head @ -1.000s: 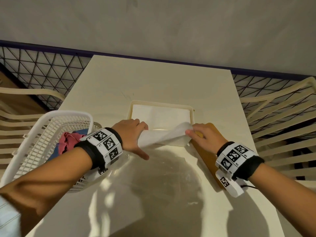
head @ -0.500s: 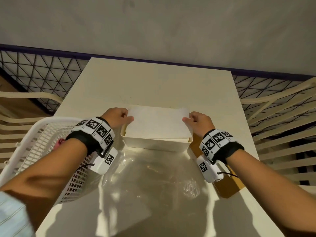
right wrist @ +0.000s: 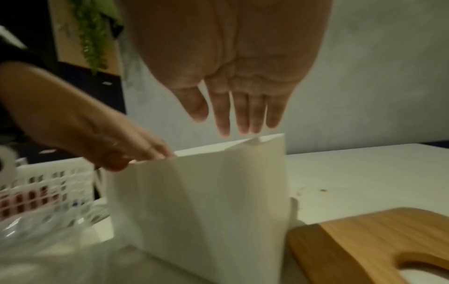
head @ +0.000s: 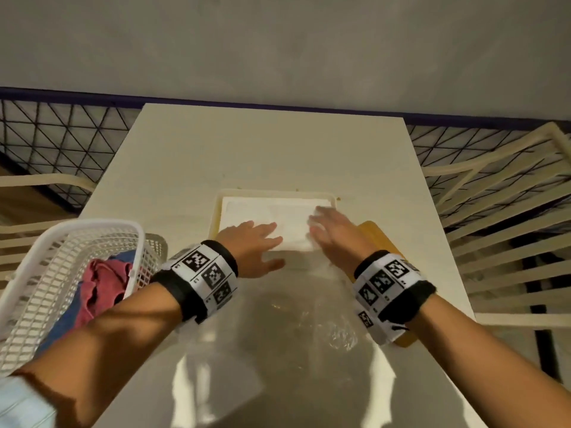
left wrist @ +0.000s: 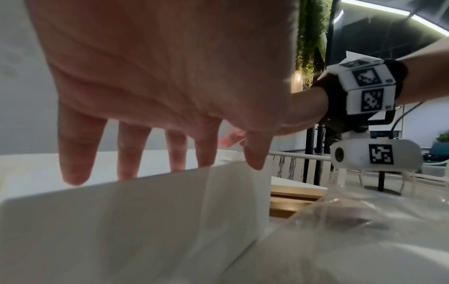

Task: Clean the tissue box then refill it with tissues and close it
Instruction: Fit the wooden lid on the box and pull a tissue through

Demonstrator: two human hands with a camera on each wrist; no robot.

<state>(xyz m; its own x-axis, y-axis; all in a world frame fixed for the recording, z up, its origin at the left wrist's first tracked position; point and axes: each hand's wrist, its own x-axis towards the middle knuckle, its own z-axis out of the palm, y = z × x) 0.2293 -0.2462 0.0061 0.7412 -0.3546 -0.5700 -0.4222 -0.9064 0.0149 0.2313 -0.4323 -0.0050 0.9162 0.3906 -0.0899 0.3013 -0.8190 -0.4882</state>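
With straight fingers, the left hand (head: 251, 242) and right hand (head: 332, 231) lie flat on the tissues (head: 278, 217) in the tissue box (head: 216, 208) on the worktop (head: 262, 149); they should press evenly so the stack sits below the rim.

Cream tissue box (head: 216, 211) — open-topped, mid-table — filled with flat white tissues (head: 272, 217).

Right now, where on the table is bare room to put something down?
The table is bare from the tissue box to the far edge, and in the strip left of the box, beyond the basket. It is crowded near the person: clear plastic wrap in front, the wooden lid right, both hands over the tissues.
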